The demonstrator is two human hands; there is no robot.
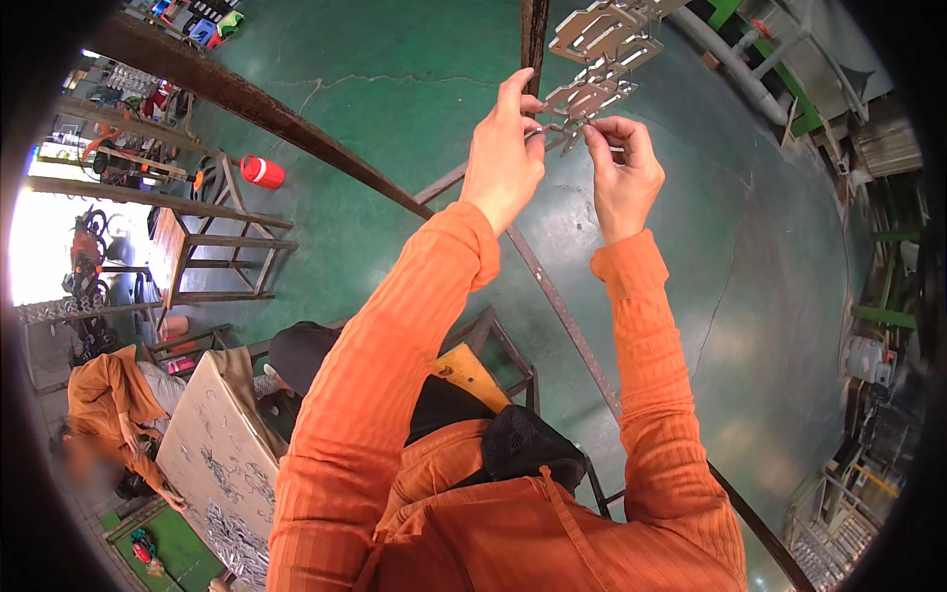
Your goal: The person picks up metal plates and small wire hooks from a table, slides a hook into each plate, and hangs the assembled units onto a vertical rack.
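R hand (628, 180) pinches the bottom end of the metal plates (595, 93), up near the dark post (534, 44); L hand (504, 153) alongside (can't tell if gripping). Slack pinch could drop pcs.

Hanging plates (589, 97) look metal, smooth, satin sheen. Sleeves (360, 405) are ribbed cloth, matt. Green floor (395, 128) looks coated, glossy, with fine cracks. Long brown bar (266, 116) looks like rough, rusty metal. Red container (262, 172) looks plastic, shiny. Small parts (237, 543) look metal, bright.
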